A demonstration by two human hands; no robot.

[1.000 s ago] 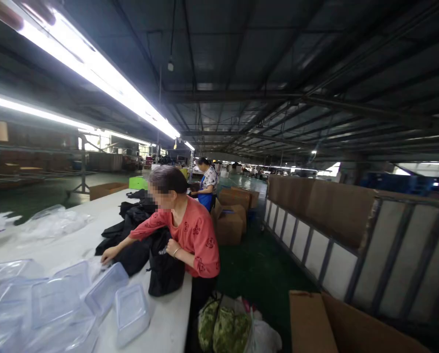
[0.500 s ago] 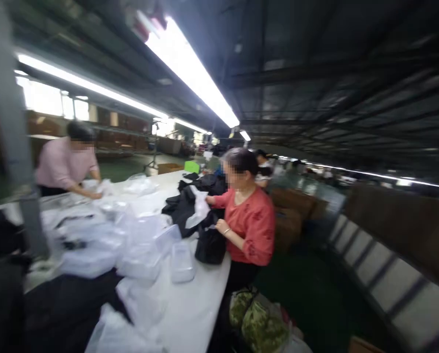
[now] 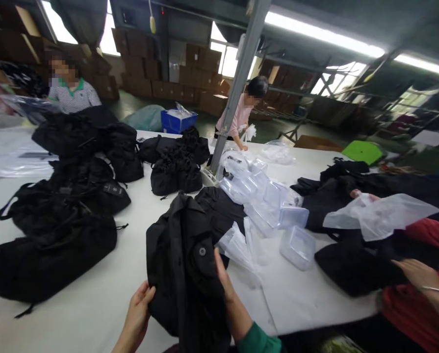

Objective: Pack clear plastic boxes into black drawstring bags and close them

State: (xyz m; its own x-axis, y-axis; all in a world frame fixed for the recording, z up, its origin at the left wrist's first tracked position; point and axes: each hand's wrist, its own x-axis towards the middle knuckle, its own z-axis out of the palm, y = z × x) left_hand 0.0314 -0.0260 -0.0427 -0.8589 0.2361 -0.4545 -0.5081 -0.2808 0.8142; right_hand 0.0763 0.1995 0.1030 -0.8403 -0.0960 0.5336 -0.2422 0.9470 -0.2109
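A black bag (image 3: 185, 264) lies on the white table (image 3: 94, 299) right in front of me. My left hand (image 3: 139, 309) grips its left lower edge, fingers curled round the fabric. My right hand (image 3: 224, 279) lies against the bag's right side, fingers pressed on the cloth; a green sleeve shows at the wrist. Crumpled clear plastic bags (image 3: 241, 247) lie just right of the bag.
Piles of black bags (image 3: 61, 215) cover the left of the table. Clear plastic boxes (image 3: 298, 245) sit right of centre. A grey post (image 3: 237, 83) rises from the table. A co-worker in red (image 3: 421, 274) holds a plastic bag at the right. Two people stand beyond the far side.
The view has swung left and down, from the aisle and the co-worker in red to the table. My hands and the black bag have come into sight.
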